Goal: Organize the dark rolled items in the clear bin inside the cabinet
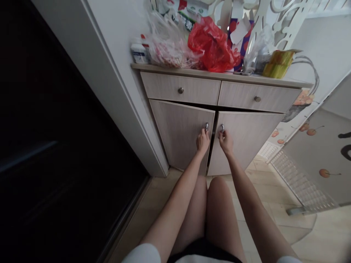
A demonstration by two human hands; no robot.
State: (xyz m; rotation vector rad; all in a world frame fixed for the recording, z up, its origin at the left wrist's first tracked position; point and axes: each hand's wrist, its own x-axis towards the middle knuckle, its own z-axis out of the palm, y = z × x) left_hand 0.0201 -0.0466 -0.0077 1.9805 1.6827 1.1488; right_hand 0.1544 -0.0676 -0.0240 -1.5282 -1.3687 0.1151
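A pale wood-grain cabinet stands before me, its left door point(181, 128) and right door point(246, 138) both slightly ajar, with a dark gap between them and under the drawers. My left hand point(203, 140) has its fingers closed on the left door's metal handle point(206, 126). On the other side of the gap, my right hand point(226, 141) grips the right door's handle point(222, 127). The inside of the cabinet is too dark to make out.
Above the doors are a left drawer point(197, 89) and a right drawer point(246, 95) with round knobs. A red plastic bag point(211, 44), clear bags point(170, 44), a white bottle point(139, 53) and a yellow-green packet point(278, 64) crowd the top. A dark door point(55, 146) stands left.
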